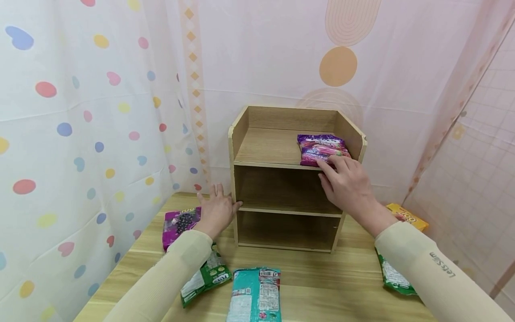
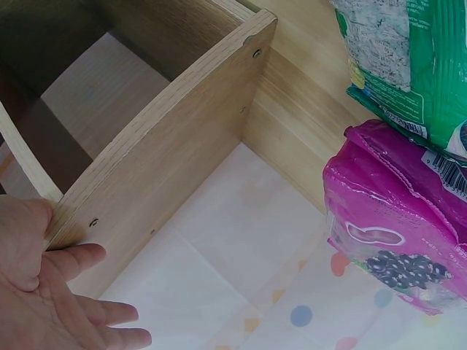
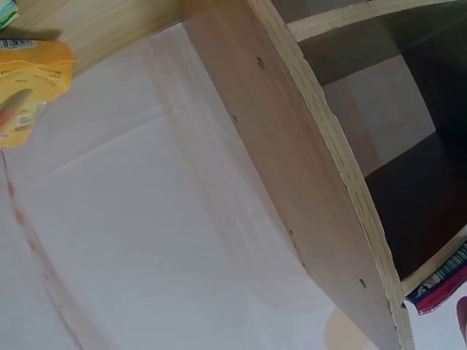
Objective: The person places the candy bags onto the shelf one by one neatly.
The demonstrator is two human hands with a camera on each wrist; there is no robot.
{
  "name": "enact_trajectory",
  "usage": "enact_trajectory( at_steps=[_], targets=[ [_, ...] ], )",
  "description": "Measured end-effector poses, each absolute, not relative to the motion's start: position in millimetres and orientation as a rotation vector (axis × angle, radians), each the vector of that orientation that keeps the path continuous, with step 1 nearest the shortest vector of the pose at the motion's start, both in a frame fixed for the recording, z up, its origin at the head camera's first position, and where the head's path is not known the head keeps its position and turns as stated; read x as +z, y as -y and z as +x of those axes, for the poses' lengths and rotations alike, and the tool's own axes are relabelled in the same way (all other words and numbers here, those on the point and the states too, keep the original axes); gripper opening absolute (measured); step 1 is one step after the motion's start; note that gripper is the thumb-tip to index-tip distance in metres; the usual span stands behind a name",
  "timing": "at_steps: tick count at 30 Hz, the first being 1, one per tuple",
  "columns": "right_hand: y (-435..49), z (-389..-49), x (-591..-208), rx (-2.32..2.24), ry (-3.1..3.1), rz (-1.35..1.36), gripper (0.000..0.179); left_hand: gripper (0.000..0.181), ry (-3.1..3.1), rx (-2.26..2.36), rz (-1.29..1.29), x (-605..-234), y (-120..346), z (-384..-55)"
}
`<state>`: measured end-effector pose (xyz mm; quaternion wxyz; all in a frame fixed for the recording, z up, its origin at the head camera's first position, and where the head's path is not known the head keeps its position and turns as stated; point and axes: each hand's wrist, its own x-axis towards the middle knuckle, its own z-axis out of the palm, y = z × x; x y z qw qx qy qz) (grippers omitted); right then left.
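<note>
A purple candy bag with "berries" lettering [image 1: 320,145] lies on the top tier of a small wooden shelf [image 1: 277,146], toward its right side. My right hand [image 1: 349,182] touches the bag's front edge with its fingertips, thumb lower, in front of the shelf. In the right wrist view the bag's crimped end [image 3: 443,281] juts past the board edge, and only a sliver of a finger shows. My left hand [image 1: 217,210] rests against the shelf's left side panel [image 2: 171,124], thumb at the front edge, the other fingers extended along the outer face.
Left of the shelf lie a purple bag with dark berries [image 1: 182,223] and a green bag [image 1: 213,270]. A teal bag [image 1: 255,295] lies in front. On the right are a yellow bag [image 1: 408,217] and another green bag [image 1: 394,275]. Patterned curtains [image 1: 277,58] hang behind the wooden table [image 1: 306,286].
</note>
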<state>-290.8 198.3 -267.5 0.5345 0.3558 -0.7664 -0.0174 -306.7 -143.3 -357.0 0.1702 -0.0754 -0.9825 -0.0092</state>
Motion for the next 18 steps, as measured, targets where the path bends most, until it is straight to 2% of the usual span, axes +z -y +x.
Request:
enact_trajectory(
  at_steps=[18],
  targets=[
    [-197.1,-298.4,-277.3,-0.061,1.834,0.828,0.04,0.053,2.787,-0.018,-0.21,-357.7,146.1,-307.8]
  ],
)
